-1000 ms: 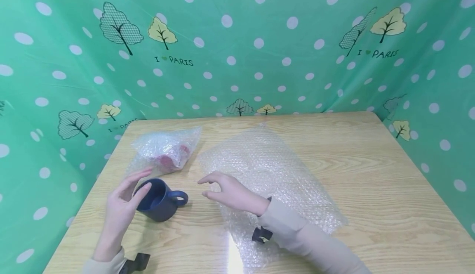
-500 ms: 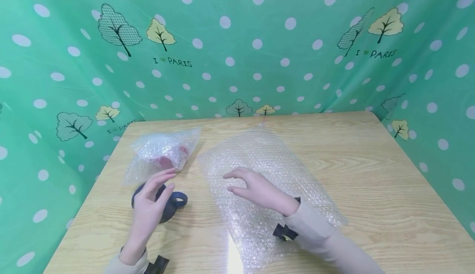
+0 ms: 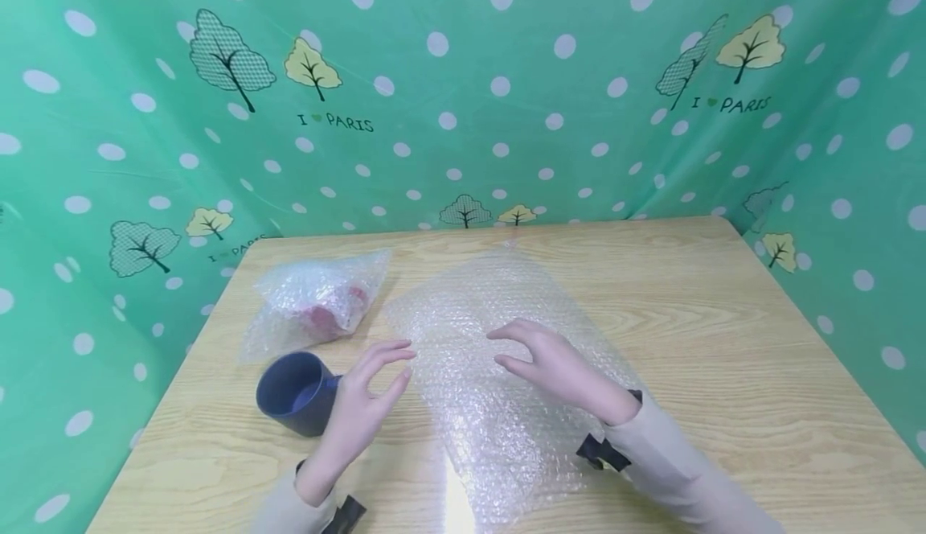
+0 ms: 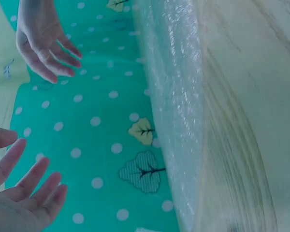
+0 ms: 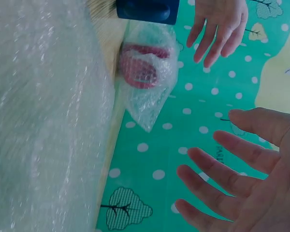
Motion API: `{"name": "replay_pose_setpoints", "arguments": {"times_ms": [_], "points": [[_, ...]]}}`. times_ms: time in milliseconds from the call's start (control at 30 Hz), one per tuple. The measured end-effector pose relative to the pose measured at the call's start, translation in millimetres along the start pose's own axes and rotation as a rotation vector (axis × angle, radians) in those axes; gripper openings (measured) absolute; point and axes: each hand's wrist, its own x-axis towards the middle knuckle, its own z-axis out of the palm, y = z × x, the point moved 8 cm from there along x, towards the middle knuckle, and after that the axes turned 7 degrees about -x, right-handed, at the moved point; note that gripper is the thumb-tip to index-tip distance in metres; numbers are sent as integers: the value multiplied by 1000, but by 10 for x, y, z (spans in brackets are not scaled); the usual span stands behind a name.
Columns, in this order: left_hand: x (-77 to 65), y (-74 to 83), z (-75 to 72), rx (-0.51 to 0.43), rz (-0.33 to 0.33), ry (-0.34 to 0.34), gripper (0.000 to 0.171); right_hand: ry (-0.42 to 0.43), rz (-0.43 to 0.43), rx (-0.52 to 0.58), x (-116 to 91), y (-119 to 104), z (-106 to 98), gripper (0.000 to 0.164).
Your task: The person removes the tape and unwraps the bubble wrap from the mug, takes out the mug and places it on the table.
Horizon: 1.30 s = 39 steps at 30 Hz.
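My left hand (image 3: pixel 362 405) hovers with relaxed, spread fingers between a dark blue mug (image 3: pixel 297 393) and a sheet of bubble wrap (image 3: pixel 492 373). It holds nothing and hides most of the mug's handle in the head view. The mug stands upright on the table. Flat on the wood, the bubble wrap stretches from the near side toward the far edge. Over its middle is my right hand (image 3: pixel 553 361), fingers loosely bent and nothing in them. Both hands show raised above the sheet in the right wrist view, the left one (image 5: pixel 220 29) beyond the mug (image 5: pixel 147 10).
Behind the mug, at the far left, lies a bubble-wrapped bundle (image 3: pixel 318 297) with something red inside. The wooden table (image 3: pixel 723 357) extends to the right. A green dotted curtain (image 3: pixel 499 100) encloses the back and both sides.
Both hands have moved right. The left hand has passed from beside and over the mug to the bubble wrap's left edge; the right has shifted further over the sheet. The mug has stayed put.
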Motion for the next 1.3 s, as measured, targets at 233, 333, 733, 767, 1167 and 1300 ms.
{"name": "replay_pose_setpoints", "arguments": {"times_ms": [233,333,733,767,1167,1300], "points": [[-29,-15,367,40,9,-158,25,23,23,-49,-119,189,-84,32],[-33,-6,491,62,45,-213,26,24,33,-83,-173,272,-117,32],[-134,-59,868,238,99,-455,36,-56,73,-175,-395,560,-119,31],[-148,-71,895,255,90,-483,37,-63,68,-184,-414,577,-112,30],[-299,-178,1098,370,38,-715,50,-108,12,-242,-576,769,-31,28],[-342,-224,1142,390,19,-755,55,-127,-11,-227,-623,807,-4,33]]}}
